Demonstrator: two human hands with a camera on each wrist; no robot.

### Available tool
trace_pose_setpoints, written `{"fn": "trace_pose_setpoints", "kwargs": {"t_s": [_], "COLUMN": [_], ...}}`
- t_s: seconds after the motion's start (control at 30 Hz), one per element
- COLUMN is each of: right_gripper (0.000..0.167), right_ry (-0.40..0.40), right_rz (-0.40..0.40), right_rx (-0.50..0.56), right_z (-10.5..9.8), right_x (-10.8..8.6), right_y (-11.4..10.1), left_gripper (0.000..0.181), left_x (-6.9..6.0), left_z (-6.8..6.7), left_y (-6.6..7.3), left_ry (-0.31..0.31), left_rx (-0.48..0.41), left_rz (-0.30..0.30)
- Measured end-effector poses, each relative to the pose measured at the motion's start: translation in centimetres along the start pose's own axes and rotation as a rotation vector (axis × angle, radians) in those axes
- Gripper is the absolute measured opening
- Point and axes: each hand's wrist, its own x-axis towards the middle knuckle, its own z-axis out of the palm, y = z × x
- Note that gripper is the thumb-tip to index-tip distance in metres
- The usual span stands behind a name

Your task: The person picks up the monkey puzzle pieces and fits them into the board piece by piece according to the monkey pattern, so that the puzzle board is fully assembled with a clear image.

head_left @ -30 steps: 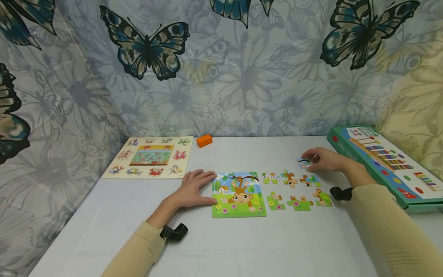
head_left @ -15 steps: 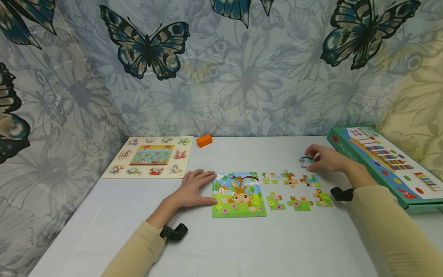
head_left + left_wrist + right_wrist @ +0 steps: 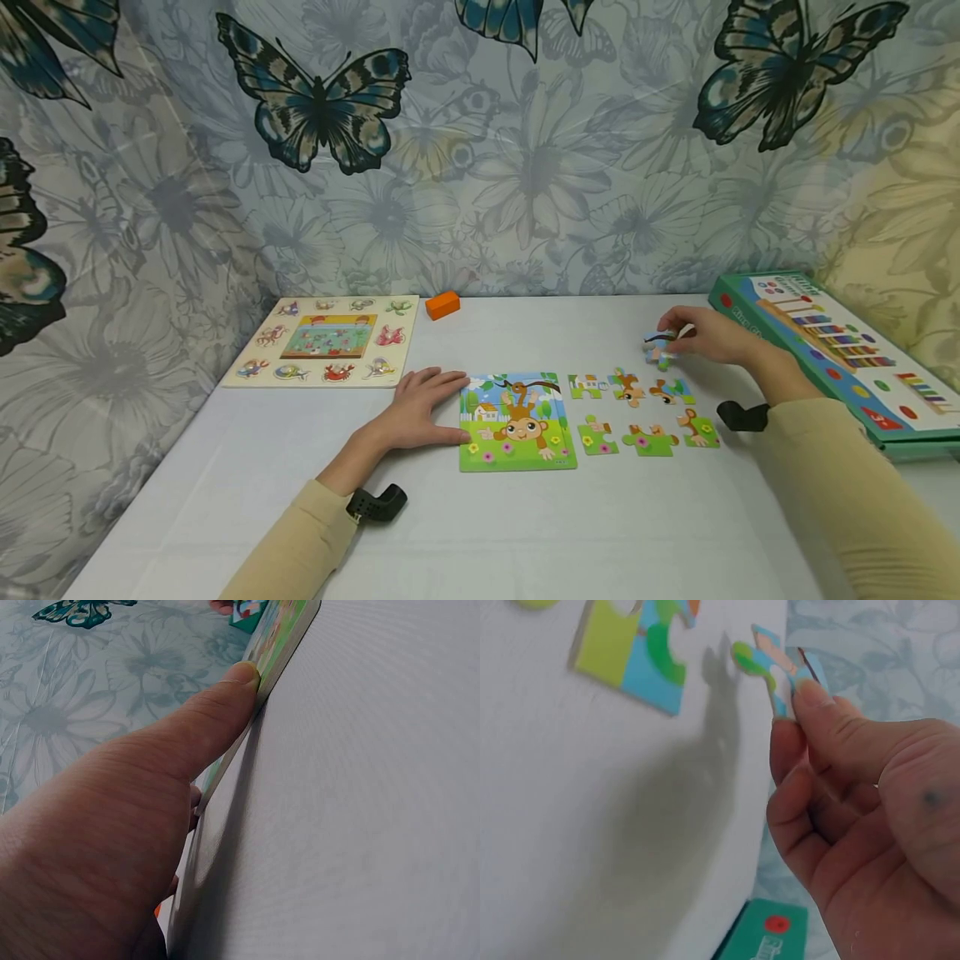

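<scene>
My left hand (image 3: 423,412) rests at the left edge of a square monkey puzzle board (image 3: 517,458), fingers straight, its thumb touching the edge. In the left wrist view the thumb (image 3: 225,690) lies against the rim of the board. Between thumb and fingers my right hand (image 3: 708,337) pinches a light-blue puzzle piece (image 3: 658,350) with a dark branch on it. In the right wrist view the piece (image 3: 769,664) is raised off the table and tilted. Several loose puzzle pieces (image 3: 649,442) lie in two rows right of the board, below my right hand.
A cream board with sea animals (image 3: 255,367) lies at the back left. Beside it sits an orange block (image 3: 442,305). At the right, a green-edged box (image 3: 862,367) lies near my right forearm. A patterned cloth wall (image 3: 525,208) stands behind the white table.
My right hand has risen slightly with the puzzle piece, and the piece has turned so that more of its lower part shows. My left hand and the board have stayed put.
</scene>
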Motion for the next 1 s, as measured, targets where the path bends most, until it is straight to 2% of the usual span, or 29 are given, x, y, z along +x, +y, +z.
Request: {"fn": "trace_pose_setpoints", "kwargs": {"t_s": [0.17, 0.33, 0.57, 1.0], "right_gripper": [0.025, 0.023, 0.023, 0.020], "right_ry": [-0.008, -0.019, -0.103, -0.201], "right_rz": [-0.017, -0.070, -0.115, -0.198], "right_rx": [0.046, 0.103, 0.143, 0.159], "right_z": [0.4, 1.5, 3.5, 6.9], "right_x": [0.4, 0.9, 1.9, 4.0], "right_y": [-1.5, -3.1, -5.3, -9.3], "left_gripper": [0.086, 0.086, 0.086, 0.086], "left_x": [0.0, -0.1, -0.1, 0.0], "left_z": [-0.1, 0.0, 0.0, 0.1], "left_y": [0.0, 0.0, 0.1, -0.1], "left_ry": [-0.001, 0.002, 0.004, 0.007], "left_rx": [0.000, -0.005, -0.002, -0.004], "left_rz": [-0.001, 0.001, 0.005, 0.008]}}
